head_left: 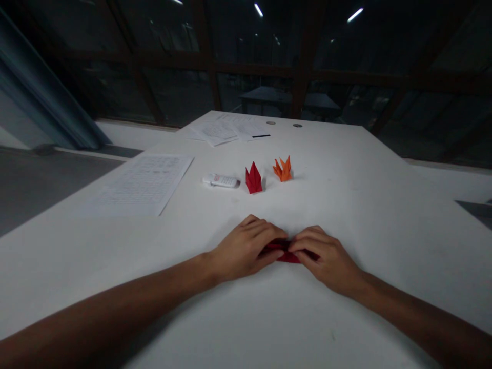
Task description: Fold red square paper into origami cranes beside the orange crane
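Observation:
Between my hands, low over the white table [369, 205], is a folded piece of dark red paper [289, 258]. My left hand [253, 246] is closed on its left part, thumb along the near side and fingers over the top. From the other side my right hand [323, 254] pinches the right part. Much of the paper is hidden under the fingers. Beyond my hands stand a red folded paper figure [253, 179] and, to its right, an orange one [283, 170], both with upright points.
A white tube-like item [222, 181] with print lies left of the red figure. Printed sheets [142, 184] lie at the left, and more papers [226, 128] at the far end beside a black pen [261, 136]. Two small round discs [297, 125] sit near the far edge, before dark windows.

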`<move>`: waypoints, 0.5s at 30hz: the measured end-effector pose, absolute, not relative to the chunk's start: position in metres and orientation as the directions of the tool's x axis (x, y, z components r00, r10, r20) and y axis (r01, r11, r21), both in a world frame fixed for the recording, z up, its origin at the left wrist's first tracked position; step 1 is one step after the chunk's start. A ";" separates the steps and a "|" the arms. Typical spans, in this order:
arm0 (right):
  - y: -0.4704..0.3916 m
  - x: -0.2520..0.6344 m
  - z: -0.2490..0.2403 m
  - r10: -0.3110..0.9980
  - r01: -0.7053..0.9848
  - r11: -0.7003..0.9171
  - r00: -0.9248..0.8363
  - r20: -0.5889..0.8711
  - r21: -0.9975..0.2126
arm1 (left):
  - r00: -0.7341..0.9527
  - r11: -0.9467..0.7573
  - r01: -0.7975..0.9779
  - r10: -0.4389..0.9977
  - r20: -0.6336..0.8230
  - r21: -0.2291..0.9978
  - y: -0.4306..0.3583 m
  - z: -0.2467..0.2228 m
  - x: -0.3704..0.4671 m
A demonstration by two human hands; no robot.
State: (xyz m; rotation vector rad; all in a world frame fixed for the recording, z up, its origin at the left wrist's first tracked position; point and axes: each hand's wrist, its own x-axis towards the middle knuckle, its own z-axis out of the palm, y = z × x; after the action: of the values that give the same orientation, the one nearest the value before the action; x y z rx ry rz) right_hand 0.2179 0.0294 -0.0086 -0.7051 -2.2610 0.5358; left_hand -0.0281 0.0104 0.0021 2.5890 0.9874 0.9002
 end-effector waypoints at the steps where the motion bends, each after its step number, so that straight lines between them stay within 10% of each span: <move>1: 0.030 0.218 -0.008 0.669 0.342 0.720 -0.573 0.474 -0.603 | 0.488 -0.708 0.531 0.705 0.514 0.466 0.011 0.003 -0.029; 6: 0.032 0.212 -0.004 0.925 0.191 0.295 -0.304 0.229 -0.936 | -0.032 -0.453 0.148 0.886 0.462 0.879 0.022 0.001 -0.030; 15: 0.013 0.194 -0.004 0.928 -0.168 0.064 -0.354 0.121 -0.984 | 0.330 -0.273 -0.059 0.903 0.277 0.960 0.001 0.005 0.000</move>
State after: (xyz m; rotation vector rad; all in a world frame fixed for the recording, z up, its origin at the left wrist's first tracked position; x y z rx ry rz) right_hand 0.1944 0.0128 -0.0043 -0.8254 -1.3958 1.4683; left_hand 0.0001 0.0006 0.0051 1.5449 0.7950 1.1488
